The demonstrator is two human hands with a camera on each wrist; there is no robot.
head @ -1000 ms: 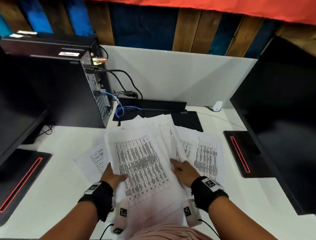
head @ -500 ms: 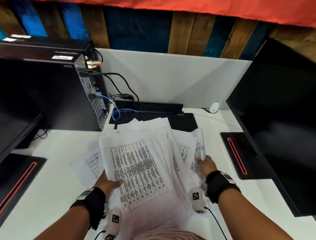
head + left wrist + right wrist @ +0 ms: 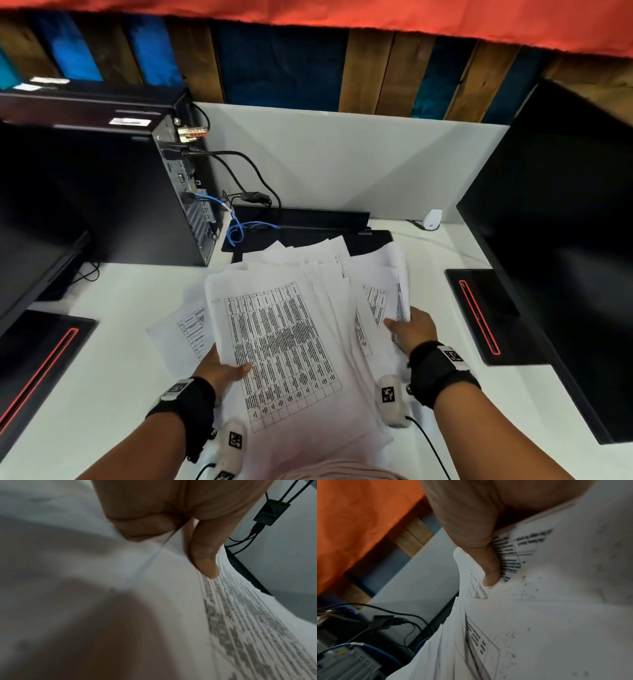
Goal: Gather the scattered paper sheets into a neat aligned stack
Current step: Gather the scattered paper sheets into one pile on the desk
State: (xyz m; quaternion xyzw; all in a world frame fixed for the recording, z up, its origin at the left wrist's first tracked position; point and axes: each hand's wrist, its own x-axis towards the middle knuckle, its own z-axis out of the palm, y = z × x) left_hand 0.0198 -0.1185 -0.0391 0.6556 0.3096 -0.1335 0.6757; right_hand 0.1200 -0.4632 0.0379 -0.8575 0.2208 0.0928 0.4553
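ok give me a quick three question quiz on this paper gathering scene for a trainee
1. True or false: the white printed paper sheets already form a neat, aligned stack.
2. Which hand pinches the sheets' right side? A) left hand B) right hand
3. Fill in: the black computer tower stands to the ___ of the sheets.

Key: 1 false, they are fanned and skewed. 2 B. 3 left.
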